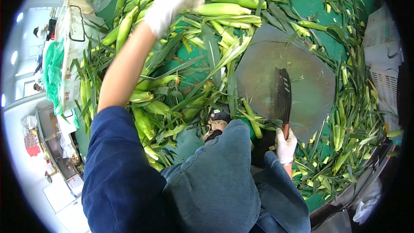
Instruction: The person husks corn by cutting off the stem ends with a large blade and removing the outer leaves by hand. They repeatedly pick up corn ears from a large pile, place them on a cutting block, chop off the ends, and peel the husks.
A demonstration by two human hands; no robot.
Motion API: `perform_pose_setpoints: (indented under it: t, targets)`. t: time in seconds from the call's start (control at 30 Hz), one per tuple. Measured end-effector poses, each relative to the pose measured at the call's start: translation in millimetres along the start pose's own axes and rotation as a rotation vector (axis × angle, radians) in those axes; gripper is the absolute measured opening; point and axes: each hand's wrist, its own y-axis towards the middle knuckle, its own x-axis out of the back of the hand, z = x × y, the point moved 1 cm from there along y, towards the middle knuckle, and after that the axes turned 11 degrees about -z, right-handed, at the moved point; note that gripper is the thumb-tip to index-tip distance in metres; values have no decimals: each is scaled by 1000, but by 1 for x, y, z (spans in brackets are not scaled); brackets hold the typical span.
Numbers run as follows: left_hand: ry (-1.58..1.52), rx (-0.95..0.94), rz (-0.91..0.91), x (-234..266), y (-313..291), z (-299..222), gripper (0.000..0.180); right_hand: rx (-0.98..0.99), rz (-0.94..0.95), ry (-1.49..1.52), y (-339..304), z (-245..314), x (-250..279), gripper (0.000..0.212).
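Observation:
My right hand [285,147], in a white glove, is closed round the wooden handle of a knife [283,97]. The knife's broad dark blade points away from me, over a grey chopping board [308,103] with rounded corners. My left hand [174,7], also gloved in white, is stretched out at the far left, by a heap of green corn cobs in their husks [228,9]. Motion smears its fingers, so their shape and anything in them cannot be made out. More husked cobs [144,123] lie below my left forearm among long leaves.
Cut leaves and husk scraps [340,116] cover the green surface [317,17] right of the board. A white crate [71,56] with green netting [54,67] stands at the left. Pale perforated crates [381,47] line the right edge. A shelf [54,138] is at far left.

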Motion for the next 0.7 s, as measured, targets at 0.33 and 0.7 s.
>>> perform_pose_setpoints:
  t: [0.33,0.7]
  targets:
    - [792,452,402,-113,-314,-12,62,-15,-262,57,-2,-46,53,13]
    - [193,184,132,-111,-140,-79,41,33,-318,23,-6,-78,55,12]
